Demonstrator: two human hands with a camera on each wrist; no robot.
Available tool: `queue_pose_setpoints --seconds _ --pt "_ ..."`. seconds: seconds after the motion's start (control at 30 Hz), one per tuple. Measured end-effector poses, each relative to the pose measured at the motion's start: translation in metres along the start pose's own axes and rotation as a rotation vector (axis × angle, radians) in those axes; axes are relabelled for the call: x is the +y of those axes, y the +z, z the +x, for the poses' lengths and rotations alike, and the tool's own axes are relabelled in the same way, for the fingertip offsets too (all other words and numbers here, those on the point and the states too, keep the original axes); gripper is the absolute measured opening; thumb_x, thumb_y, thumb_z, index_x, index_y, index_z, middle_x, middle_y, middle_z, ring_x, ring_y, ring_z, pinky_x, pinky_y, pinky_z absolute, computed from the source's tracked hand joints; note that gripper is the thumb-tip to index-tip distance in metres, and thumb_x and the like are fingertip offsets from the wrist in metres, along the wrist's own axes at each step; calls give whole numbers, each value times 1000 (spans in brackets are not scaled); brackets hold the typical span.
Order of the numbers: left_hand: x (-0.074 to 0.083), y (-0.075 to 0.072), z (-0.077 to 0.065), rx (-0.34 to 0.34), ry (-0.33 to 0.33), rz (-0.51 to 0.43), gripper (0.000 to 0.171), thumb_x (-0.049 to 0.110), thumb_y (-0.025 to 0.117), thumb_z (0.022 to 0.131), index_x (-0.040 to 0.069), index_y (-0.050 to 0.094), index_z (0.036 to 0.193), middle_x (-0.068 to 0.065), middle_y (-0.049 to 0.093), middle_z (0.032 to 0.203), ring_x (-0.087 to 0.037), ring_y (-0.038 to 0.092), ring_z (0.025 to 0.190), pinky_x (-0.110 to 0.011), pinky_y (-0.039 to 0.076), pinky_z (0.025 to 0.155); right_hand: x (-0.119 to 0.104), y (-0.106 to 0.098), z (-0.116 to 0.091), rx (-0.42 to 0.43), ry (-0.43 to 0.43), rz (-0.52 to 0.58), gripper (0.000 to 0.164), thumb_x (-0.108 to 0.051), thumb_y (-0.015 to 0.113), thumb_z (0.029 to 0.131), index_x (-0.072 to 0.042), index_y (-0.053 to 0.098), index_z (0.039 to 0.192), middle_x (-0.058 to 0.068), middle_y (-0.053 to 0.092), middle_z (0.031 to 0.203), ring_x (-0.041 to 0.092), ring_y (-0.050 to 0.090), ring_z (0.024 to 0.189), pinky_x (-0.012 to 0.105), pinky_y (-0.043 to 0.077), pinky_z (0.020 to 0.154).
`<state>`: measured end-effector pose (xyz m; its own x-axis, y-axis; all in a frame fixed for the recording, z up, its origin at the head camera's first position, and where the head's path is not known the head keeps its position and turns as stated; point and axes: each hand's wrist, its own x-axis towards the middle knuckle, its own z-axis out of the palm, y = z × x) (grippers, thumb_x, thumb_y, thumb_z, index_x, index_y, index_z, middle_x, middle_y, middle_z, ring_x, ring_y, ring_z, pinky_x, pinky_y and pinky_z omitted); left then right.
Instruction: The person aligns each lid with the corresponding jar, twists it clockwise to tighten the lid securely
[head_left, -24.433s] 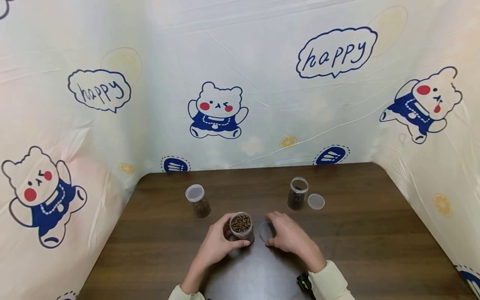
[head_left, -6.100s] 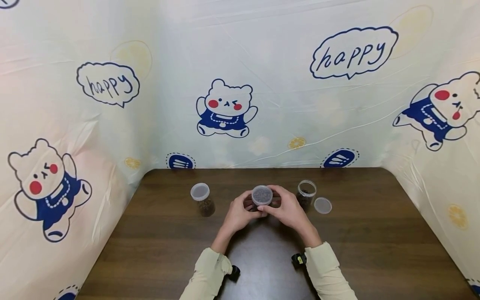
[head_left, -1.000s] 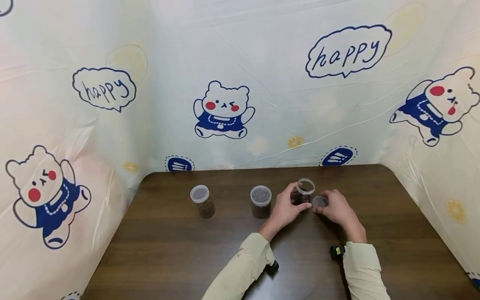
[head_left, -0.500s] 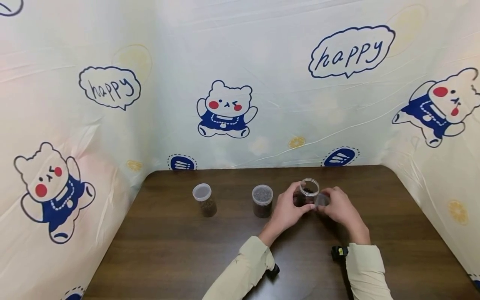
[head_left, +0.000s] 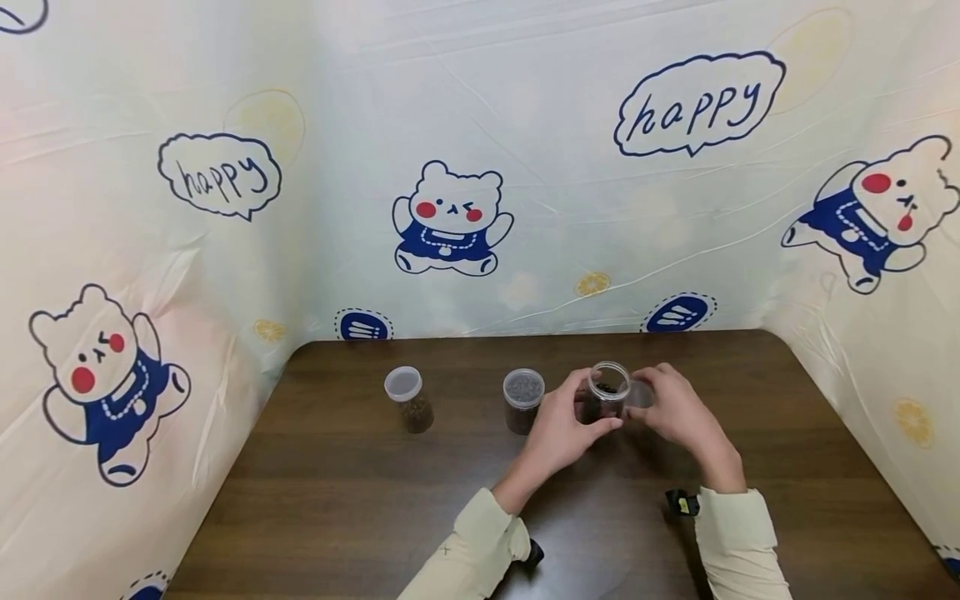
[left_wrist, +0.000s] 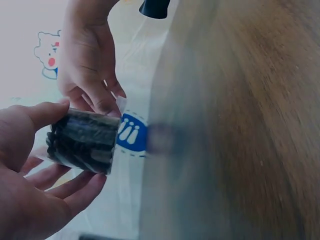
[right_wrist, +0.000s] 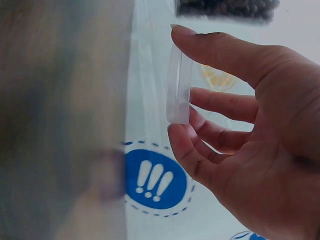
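Two jars [head_left: 523, 400] capped. Left hand [head_left: 558, 425] grips the open third jar [head_left: 604, 396]; right hand [head_left: 675, 412] pinches its lid [right_wrist: 178, 90] beside the rim, not yet on.

Two capped jars [head_left: 523, 400] left of hands; table [head_left: 787, 467] right bare

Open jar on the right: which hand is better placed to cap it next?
Likely the right hand: it already pinches the clear lid beside the open jar. The left hand has its grip around that jar, steadying it.
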<state>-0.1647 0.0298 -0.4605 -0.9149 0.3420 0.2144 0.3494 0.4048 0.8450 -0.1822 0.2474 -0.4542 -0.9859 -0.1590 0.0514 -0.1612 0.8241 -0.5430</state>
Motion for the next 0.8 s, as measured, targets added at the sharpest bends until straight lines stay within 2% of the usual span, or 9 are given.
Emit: queue_pose_setpoints --seconds 0.33,0.57,0.8 --pt "-1 -32 -30 -24 -3 -8 64 28 87 88 19 55 143 -1 75 127 -15 73 115 -40 61 98 -29 -2 -11 -15 -82 10 55 -18 89 83 7 67 127 25 64 120 35 63 99 49 58 83" --pt "-12 -47 -47 -42 -35 2 62 31 88 88 22 57 141 0 75 124 -14 72 112 -37 61 95 -42 5 -20 -58 -124 5 57 -22 91 82 3 68 127 19 64 119 30 63 101 44 58 83" --pt "-26 -60 -67 -29 -37 12 64 31 90 86 23 58 141 2 75 125 -15 71 116 -34 59 99 -50 26 -30 -55 -263 -15 55 -23 93 79 1 70 123 10 64 110 18 61 92 32 54 76"
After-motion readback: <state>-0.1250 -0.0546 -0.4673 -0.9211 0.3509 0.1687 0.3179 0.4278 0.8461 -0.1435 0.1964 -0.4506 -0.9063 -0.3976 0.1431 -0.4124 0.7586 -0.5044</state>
